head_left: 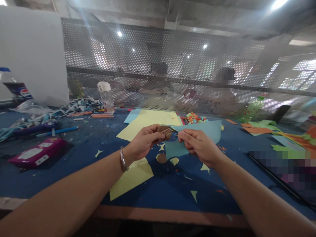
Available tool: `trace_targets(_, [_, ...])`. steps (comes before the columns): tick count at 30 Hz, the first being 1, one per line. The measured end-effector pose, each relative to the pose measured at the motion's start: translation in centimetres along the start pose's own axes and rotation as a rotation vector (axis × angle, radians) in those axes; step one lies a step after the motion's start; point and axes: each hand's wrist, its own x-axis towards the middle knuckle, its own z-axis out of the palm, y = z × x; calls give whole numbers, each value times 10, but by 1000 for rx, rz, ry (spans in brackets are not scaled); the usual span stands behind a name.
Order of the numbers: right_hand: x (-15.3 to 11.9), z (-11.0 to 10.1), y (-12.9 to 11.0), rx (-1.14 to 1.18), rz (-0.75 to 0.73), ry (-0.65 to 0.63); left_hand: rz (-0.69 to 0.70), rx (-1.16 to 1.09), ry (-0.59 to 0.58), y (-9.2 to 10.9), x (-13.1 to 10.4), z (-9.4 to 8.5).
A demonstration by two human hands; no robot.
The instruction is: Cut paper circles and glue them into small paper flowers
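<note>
My left hand (148, 138), with a silver bangle at its wrist, pinches a round brown disc (165, 131) with a wood-like face. Close to the disc's right side, my right hand (197, 144) is closed in a pinch. A thin dark piece (174, 129) runs between the disc and my right fingertips; its kind is unclear. Behind and below that hand is a light blue paper sheet (207, 130) with a curved cut in its lower edge. A second brown disc (161, 158) with a pale rim lies on the table below my hands, beside a cream paper scrap (174, 161).
Yellow paper (133, 177) lies near the front edge, with more yellow sheets (153, 118) behind. Paper scraps dot the blue tabletop. At left are a purple packet (38, 153), a blue pen (58, 131) and a bottle (106, 97). A dark-edged device (274, 177) sits right.
</note>
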Motion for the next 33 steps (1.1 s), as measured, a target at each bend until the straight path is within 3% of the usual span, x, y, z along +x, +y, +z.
trace_targets(27, [2,1,-1,20,11,12,-15,54,-11,1,1,-1])
trace_targets(31, [3,-2,-1,65,12,51,-3,249,152,9,5,-12])
trace_targets(33, [3,-3,-2,73,12,67,-35,448,165,12,7,-23])
